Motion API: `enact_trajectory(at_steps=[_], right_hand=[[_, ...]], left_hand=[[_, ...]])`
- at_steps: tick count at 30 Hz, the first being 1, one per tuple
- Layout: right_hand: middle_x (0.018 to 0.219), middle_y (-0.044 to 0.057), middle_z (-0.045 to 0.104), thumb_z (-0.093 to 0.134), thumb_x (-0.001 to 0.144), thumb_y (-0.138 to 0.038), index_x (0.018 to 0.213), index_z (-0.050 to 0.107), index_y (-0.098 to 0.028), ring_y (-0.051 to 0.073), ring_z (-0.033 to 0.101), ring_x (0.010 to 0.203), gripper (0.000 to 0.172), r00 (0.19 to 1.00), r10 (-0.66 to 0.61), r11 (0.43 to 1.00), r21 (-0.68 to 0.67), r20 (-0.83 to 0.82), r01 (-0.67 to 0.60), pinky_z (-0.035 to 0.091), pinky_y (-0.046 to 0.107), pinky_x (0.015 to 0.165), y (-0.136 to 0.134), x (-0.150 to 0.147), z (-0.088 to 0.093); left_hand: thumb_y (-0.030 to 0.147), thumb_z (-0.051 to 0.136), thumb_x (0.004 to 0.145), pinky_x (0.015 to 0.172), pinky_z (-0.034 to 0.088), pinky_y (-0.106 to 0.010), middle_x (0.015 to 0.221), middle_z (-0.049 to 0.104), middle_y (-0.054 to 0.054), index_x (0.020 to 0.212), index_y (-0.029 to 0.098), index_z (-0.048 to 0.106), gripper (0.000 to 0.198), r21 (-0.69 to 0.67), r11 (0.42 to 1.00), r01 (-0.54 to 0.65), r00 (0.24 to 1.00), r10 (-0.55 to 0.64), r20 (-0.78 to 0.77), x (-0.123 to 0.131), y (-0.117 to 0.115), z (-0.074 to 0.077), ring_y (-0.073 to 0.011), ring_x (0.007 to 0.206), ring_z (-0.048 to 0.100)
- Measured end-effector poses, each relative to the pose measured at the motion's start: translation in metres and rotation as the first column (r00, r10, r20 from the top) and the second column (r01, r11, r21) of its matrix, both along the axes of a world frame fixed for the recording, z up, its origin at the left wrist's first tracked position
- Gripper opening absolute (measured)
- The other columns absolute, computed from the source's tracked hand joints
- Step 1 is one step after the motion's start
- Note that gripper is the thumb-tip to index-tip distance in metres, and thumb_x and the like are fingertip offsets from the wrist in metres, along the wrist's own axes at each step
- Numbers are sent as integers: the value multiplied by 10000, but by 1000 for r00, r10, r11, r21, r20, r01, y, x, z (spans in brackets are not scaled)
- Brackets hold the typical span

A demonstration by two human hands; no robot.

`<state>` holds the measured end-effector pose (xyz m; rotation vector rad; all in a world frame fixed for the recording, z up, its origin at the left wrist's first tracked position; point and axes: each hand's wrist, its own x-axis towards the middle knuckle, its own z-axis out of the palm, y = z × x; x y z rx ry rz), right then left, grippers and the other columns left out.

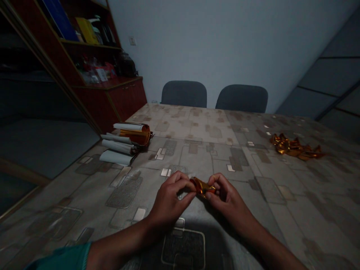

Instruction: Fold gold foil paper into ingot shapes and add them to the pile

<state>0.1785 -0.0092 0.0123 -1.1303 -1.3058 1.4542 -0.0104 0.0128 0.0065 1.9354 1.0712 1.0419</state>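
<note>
Between my two hands, just above the patterned tabletop (pixel 242 210), is a small piece of shiny gold foil paper (pixel 201 187), folded into a narrow shape. My left hand (pixel 173 197) pinches its left end between thumb and forefinger. At the other end, the thumb and fingers of my right hand (pixel 226 195) close on the foil. Several folded gold foil pieces (pixel 295 147) lie in a row at the right of the table. A stack of curled sheets (pixel 123 142), grey-white outside and gold inside, rests at the left.
Two grey chairs (pixel 184 93) stand behind the table's far edge, against a pale wall (pixel 225 41). To the left is a reddish-brown cabinet (pixel 126 97) with shelves holding bags and boxes. Dark panels (pixel 332 75) rise at the right.
</note>
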Motion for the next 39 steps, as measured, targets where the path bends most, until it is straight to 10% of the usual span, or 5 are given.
enact_trajectory(at_steps=[5,12,30,39], right_hand=[[725,-50,455,647,839,-305,889,482,-233,133,388,629,187,1000,18,1000,11,9,-18,272,266,549,-1,0,2],[746,-23,492,609,872,-260,919,582,-224,149,414,656,65,984,36,994,91,175,-52,313,286,578,-1,2,5],[776,-11,491,643,859,-346,899,538,-238,163,433,697,156,993,82,992,86,83,-89,335,297,607,-4,0,10],[733,-6,545,538,966,-436,937,604,-222,163,501,681,227,996,77,996,40,-45,-76,365,298,621,-1,8,3]], left_hand=[[140,718,771,920,446,-354,1128,593,-75,802,195,633,105,-128,988,-87,988,102,116,2,0,4,-243,1108,565],[154,748,733,670,454,-237,871,641,8,952,212,500,336,-508,852,126,869,153,471,6,2,0,-148,785,630],[225,861,636,594,451,-203,774,665,17,1053,194,481,565,-647,709,280,738,272,618,7,3,0,-82,588,588],[249,860,639,535,413,-200,761,672,26,946,226,409,546,-623,737,263,751,249,611,5,5,-10,-82,539,557]])
